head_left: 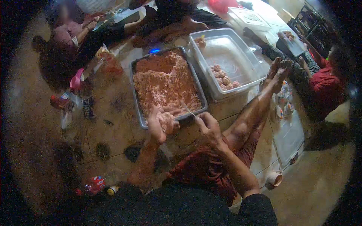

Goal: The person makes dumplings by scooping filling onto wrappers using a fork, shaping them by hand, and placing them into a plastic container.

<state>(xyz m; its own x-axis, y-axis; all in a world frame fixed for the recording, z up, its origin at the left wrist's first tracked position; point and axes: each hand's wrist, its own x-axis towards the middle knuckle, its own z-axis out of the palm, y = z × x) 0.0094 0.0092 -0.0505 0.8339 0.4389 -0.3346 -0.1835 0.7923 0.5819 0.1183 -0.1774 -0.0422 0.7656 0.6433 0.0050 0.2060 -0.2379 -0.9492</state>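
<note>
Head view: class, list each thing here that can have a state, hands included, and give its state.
Left hand: cupped around a clump of mixture
Right hand: closed on a thin utensil
Dark-rimmed tray: uncovered, holding loose mixture
Reddish mixture: uneven, heaped
Clear bin: uncovered, mostly bare
Balls: shaped, clustered inside the bin
Cup: lying on its side
</note>
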